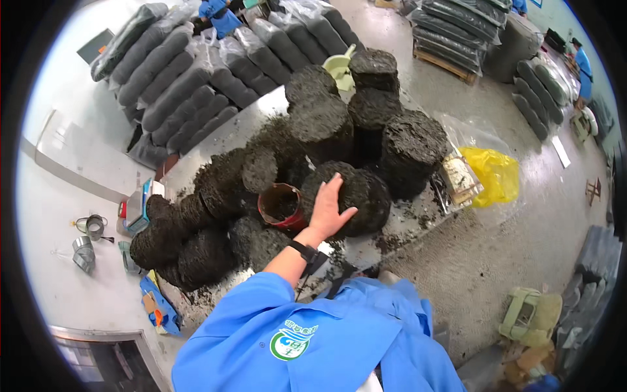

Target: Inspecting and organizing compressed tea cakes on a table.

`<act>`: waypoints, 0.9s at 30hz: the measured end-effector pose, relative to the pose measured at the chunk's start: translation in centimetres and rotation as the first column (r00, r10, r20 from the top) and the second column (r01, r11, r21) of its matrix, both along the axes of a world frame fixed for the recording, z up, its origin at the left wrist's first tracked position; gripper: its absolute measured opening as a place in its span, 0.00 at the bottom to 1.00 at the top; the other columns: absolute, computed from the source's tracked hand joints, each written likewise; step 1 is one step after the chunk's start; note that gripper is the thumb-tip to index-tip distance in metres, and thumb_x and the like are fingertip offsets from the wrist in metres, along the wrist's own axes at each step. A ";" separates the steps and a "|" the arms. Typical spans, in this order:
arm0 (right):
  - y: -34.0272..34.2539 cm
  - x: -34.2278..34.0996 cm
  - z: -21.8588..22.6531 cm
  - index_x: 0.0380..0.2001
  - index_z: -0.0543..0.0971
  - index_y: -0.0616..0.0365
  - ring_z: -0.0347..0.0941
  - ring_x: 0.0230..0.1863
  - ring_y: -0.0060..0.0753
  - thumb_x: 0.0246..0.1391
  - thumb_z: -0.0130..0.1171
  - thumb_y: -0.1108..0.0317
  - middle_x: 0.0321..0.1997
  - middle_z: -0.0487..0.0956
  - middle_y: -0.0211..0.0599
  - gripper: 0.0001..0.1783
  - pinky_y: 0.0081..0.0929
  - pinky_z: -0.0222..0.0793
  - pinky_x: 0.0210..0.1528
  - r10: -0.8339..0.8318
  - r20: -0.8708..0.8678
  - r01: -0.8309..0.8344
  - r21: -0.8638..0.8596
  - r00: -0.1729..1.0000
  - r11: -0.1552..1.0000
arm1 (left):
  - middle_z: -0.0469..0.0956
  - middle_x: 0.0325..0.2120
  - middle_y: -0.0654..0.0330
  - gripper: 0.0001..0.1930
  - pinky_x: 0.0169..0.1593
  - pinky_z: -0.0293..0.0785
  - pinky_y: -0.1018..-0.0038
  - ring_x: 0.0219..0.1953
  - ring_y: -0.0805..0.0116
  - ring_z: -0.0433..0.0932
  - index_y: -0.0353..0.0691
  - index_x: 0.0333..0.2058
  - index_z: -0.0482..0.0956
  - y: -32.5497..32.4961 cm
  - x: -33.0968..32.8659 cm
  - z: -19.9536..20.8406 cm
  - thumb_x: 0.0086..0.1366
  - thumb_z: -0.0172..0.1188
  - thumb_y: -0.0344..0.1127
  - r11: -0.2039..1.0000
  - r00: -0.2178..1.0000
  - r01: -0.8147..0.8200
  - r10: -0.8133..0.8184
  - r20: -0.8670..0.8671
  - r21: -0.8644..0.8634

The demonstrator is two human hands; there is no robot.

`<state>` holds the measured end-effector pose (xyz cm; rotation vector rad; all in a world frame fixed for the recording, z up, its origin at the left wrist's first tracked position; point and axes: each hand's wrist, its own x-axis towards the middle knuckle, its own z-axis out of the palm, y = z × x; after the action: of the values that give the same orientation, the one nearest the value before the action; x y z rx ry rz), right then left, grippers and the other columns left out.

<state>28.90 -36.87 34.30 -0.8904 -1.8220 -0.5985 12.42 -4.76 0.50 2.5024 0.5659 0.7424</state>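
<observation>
My left hand [330,208], with a black band on its wrist, lies palm down on a round, dark cake [367,200] that looks like pressed dried seaweed. Its fingers are stretched and the thumb is spread to the right. Close by on the left stands a red, round container [302,221] with dark flakes inside. My right hand does not show; the blue jacket fills the lower part of the view. Behind my left hand, more dark cakes are piled in tall stacks [320,124], and another thick stack [413,151] stands to the right.
A metal table [196,157] strewn with dark crumbs carries several dark rolls [206,258] at the left. A yellow bag [490,176] and a clear packet [459,175] lie at its right end. Bagged stacks [196,85] rise behind. Workers in blue stand at the back.
</observation>
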 end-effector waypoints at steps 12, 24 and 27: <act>9.2 8.4 -48.3 0.50 0.77 0.66 0.82 0.44 0.34 0.69 0.50 0.55 0.46 0.84 0.45 0.22 0.28 0.78 0.44 -0.830 -0.555 -0.621 -0.665 0.042 0.414 | 0.61 0.69 0.51 0.35 0.73 0.38 0.42 0.72 0.47 0.54 0.52 0.63 0.74 -4.0 1.9 1.6 0.59 0.66 0.59 0.933 0.887 -0.223 0.314 -0.340 0.281; 17.2 5.1 -56.6 0.73 0.57 0.59 0.61 0.71 0.47 0.59 0.46 0.25 0.75 0.61 0.46 0.55 0.46 0.48 0.73 -0.776 -0.463 -0.784 -0.235 -0.429 0.574 | 0.59 0.71 0.52 0.45 0.73 0.36 0.42 0.73 0.49 0.52 0.46 0.69 0.65 -3.6 -3.5 1.4 0.56 0.67 0.59 0.973 0.929 -0.153 0.200 -0.312 0.170; 16.6 4.7 -57.5 0.69 0.68 0.53 0.62 0.70 0.42 0.65 0.46 0.34 0.70 0.70 0.38 0.41 0.40 0.50 0.73 -0.706 -0.451 -0.721 -0.176 -0.546 0.670 | 0.59 0.70 0.52 0.45 0.74 0.36 0.42 0.73 0.48 0.52 0.48 0.68 0.65 -2.6 -4.7 1.8 0.54 0.69 0.56 0.988 0.936 -0.123 0.147 -0.320 0.096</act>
<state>33.61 -20.25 -23.22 -1.1336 0.3176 1.3076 7.68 -7.39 2.30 2.6967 0.8470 0.4007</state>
